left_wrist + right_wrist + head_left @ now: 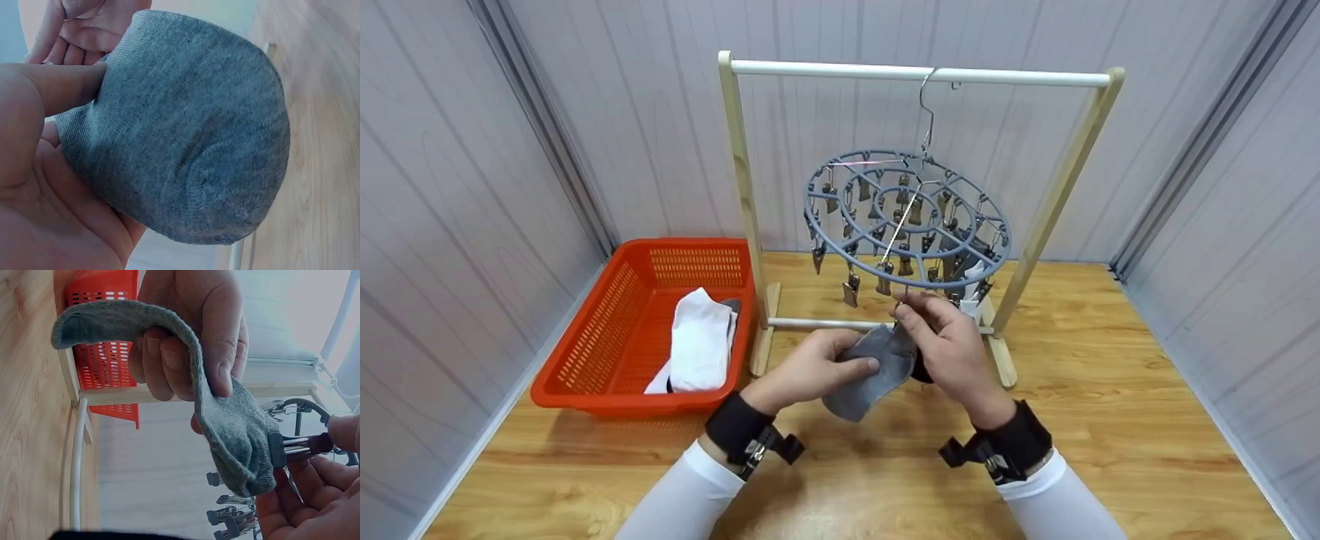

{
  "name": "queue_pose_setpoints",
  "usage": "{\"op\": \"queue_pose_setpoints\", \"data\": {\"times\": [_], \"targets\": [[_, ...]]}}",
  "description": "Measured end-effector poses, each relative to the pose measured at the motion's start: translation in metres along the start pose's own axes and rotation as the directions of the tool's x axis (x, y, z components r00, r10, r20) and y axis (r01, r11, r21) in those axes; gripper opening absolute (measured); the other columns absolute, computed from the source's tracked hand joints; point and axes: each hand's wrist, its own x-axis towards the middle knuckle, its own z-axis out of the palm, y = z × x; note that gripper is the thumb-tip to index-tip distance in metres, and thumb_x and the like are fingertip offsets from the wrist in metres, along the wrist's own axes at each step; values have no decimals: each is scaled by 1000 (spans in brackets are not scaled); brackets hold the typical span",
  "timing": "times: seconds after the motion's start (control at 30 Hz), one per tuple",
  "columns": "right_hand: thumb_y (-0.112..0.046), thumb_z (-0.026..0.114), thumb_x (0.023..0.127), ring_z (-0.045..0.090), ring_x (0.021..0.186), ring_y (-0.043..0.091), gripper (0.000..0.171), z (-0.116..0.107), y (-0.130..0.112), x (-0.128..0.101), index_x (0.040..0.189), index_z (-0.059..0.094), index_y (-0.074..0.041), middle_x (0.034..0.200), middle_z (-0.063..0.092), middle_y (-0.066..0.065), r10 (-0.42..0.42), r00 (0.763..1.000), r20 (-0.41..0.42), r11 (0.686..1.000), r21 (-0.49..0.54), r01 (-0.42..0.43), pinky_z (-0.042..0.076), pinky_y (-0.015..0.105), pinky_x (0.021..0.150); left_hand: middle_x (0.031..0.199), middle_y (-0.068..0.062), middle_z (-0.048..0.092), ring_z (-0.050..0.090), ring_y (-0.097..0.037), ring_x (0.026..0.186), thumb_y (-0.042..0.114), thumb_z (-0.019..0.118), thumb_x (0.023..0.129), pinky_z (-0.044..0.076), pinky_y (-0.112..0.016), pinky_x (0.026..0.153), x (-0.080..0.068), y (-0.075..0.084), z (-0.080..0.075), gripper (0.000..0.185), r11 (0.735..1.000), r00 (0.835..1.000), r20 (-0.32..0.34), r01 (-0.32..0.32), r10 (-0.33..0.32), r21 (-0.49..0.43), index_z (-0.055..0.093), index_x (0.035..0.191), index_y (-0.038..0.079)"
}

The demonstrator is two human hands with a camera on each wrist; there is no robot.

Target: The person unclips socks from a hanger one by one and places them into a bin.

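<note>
A grey sock (870,375) is in my left hand (810,367), pinched between thumb and fingers; its rounded end fills much of the left wrist view. My right hand (952,345) pinches a metal clip (301,447) by its far end, with thumb and fingers. The clip's grey tip meets the sock's edge in the right wrist view; how firmly it bites cannot be told. This clip hangs at the near rim of a round blue-grey drying hanger (934,285). Something black (921,370) shows partly behind my right hand.
The hanger hooks onto the white bar (840,70) of a wooden rack (739,161). Several clips dangle from it, with dark grey and white pieces (971,300) at its right side. Left stands an orange basket (577,345) holding white socks (701,345). Panel walls enclose the wooden tabletop (1110,420).
</note>
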Motion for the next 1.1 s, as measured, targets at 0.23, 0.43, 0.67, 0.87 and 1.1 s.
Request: {"op": "queue_pose_setpoints", "data": {"times": [0.23,0.43,0.67,0.87,1.1], "targets": [[-19,74,110,73,106,23,27,-1,2,2,131,80,-4,120,80,9,17,999,-50,999,-35,-18,57,28,89,88,7,72,65,-9,83,25,79,106,52,-30,74,0,1,-4,17,1000,1000,0,-10,10,20,79,106,8],[-15,71,111,71,114,22,27,-2,2,3,132,79,-1,127,79,12,55,998,-34,998,6,-55,56,26,95,86,10,68,62,-7,80,24,79,105,50,-28,71,0,1,-5,15,999,1000,-2,-25,25,30,78,105,9],[-12,71,110,75,116,20,25,-2,0,4,129,80,2,122,81,15,75,997,-26,997,37,-74,59,28,97,83,10,65,61,-6,79,23,78,106,48,-27,69,-1,2,-6,14,999,999,-1,-33,33,28,78,103,9],[-12,74,109,78,109,17,23,-2,2,4,124,82,3,114,82,19,46,998,-45,999,28,-45,61,27,94,83,10,66,61,-7,79,23,78,106,49,-28,69,-1,1,-7,15,999,999,1,-35,35,13,78,101,9],[-14,75,108,78,108,18,21,-4,5,5,120,84,1,109,83,16,15,998,-66,1000,-15,-16,60,26,90,79,10,63,59,-8,76,24,78,106,46,-28,68,0,-1,-8,17,999,999,-10,-40,40,26,76,96,10]]}}
